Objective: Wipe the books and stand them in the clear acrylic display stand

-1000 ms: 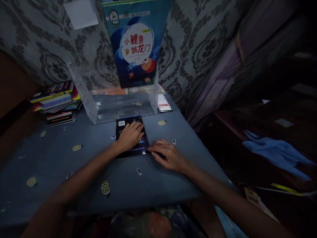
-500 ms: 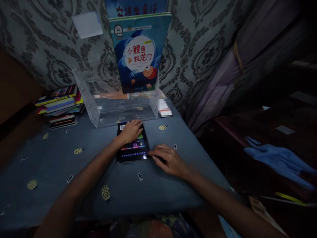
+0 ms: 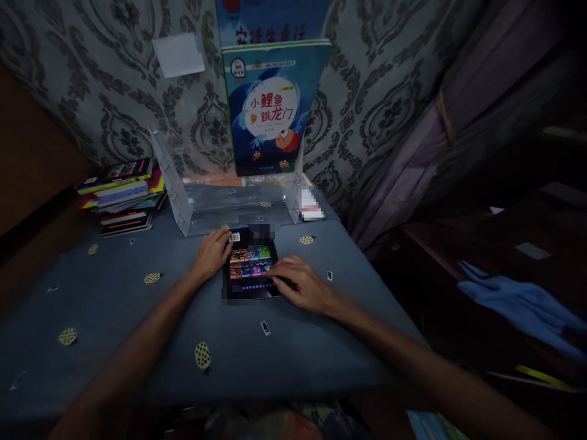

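Observation:
A dark book [image 3: 250, 266] with rows of small colored pictures and a barcode lies flat on the blue-grey tablecloth. At its left edge rests my left hand [image 3: 213, 252], fingers apart, the tips touching near the barcode. My right hand [image 3: 300, 282] is at the book's right edge, fingers bent and the fingertips on the cover; whether they pinch anything is too dark to tell. Behind the book stands a clear plastic rack [image 3: 183, 205], with a blue fish-picture book [image 3: 270, 116] upright in it and another blue book [image 3: 275, 18] behind.
Several books [image 3: 121, 189] are stacked at the back left of the patterned tablecloth [image 3: 151, 342]. A partly blurred white item [image 3: 312, 205] sits right of the rack. Beyond the table's right edge lie a blue cloth [image 3: 518, 302] and a purple curtain [image 3: 408, 165] hangs.
My left hand has slid left from the middle of the dark book to its left edge. My right hand has moved slightly up and onto the book's right side. The view has shifted a little.

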Motion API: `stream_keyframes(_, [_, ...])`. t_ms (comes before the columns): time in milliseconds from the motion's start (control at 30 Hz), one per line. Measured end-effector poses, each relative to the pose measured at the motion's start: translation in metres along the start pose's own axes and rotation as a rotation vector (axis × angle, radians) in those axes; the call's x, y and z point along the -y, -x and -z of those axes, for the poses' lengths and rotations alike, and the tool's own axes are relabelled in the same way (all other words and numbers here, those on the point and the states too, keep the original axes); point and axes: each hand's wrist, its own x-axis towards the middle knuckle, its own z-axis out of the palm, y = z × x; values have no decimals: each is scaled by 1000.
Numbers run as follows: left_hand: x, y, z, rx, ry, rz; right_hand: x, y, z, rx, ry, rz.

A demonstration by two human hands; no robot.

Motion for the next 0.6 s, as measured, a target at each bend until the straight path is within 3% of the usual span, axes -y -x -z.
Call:
stream_keyframes(200, [-3, 2, -2, -7, -12, 4, -9, -72, -45, 210, 115, -73])
stream_keyframes(300, [-1, 4, -4, -25, -12, -3, -19, -89, -60, 279, 185, -144])
stream_keyframes(400, [-1, 3, -6, -32, -26, -9, -32, -88, -60, 279, 221, -199])
stream_keyframes(600, [-2, 2, -6, -5, -49, -5, -53, -64, -35, 226, 260, -391])
